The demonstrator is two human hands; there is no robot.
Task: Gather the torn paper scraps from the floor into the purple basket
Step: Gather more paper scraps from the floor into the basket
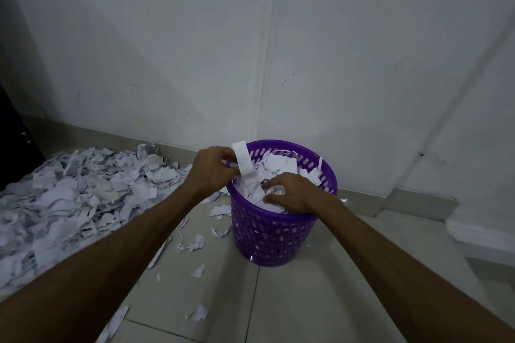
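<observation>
The purple basket [278, 234] stands on the tiled floor near the wall, filled close to its rim with white paper scraps [281, 166]. My left hand [213, 171] is at the basket's left rim and pinches a long white paper strip [246, 168] that sticks up and runs down into the basket. My right hand [287, 192] is over the basket's near side, its fingers curled down onto the scraps inside. A big heap of torn paper scraps [75, 198] covers the floor to the left.
Loose scraps [195, 245] lie scattered on the floor tiles between the heap and the basket and toward me. White walls meet in a corner behind the basket. A dark piece of furniture [14, 142] stands at the far left, and a pale object [479, 231] lies at the right.
</observation>
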